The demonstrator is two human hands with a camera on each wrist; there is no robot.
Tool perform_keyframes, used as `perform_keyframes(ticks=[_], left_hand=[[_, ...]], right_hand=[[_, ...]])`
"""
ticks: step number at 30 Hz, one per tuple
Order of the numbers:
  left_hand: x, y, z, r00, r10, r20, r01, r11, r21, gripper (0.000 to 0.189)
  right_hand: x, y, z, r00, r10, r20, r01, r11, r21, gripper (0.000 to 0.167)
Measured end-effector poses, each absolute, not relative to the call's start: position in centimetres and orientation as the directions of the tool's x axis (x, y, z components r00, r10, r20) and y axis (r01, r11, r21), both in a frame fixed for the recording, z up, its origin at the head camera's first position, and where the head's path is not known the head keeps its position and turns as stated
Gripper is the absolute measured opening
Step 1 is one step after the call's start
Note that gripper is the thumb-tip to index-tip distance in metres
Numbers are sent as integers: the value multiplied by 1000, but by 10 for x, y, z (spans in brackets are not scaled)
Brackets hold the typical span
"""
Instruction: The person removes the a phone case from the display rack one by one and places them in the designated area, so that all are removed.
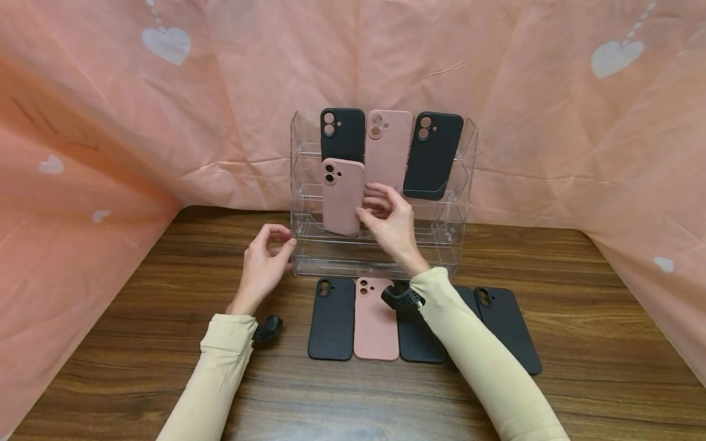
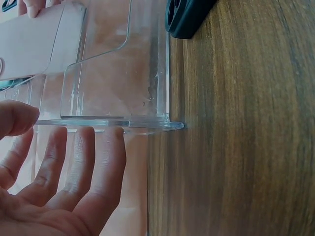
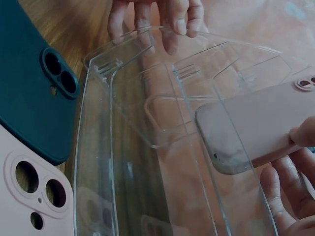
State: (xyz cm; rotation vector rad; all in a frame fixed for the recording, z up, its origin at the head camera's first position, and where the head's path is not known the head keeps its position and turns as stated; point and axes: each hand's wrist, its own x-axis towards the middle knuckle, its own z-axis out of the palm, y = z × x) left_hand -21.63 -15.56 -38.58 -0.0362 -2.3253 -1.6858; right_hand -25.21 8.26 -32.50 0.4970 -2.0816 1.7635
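Note:
My right hand [image 1: 393, 228] pinches the right edge of a pink phone case [image 1: 342, 196], thumb at its front and fingers at its side. The case stands upright in a middle tier of the clear acrylic display rack [image 1: 380, 267], its lower end behind a transparent front lip. It overlaps a black phone case [image 1: 343, 136] in the tier behind. My left hand [image 1: 263, 263] is at the rack's left side; in the left wrist view its fingertips [image 2: 114, 135] touch the outer face of the clear side panel [image 2: 98, 121].
Another pink case [image 1: 388, 147] and a black case [image 1: 434, 156] stand in the upper tier. Several cases lie in a row before the rack, including a black one [image 1: 331, 318] and a pink one [image 1: 376, 331]. Pink cloth [image 1: 254, 92] hangs behind the wooden table [image 1: 138, 343].

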Motion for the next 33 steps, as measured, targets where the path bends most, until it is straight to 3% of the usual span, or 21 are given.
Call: perform_keyframes(ticks=[11,18,33], left_hand=[[-216,-155,-387,-966,-134,220,168,321,932,21],[-217,-155,-386,-965,-139,224,170,323,931,21],[-215,-155,-385,-965,-131,226,173,327,929,21]], right_hand=[[-277,90,-341,-847,-62,529,-532,111,-839,50],[-275,93,-333,-817,-50,575,-577,69,-814,50],[-262,109,-327,-828,-45,558,-560,66,-826,54]])
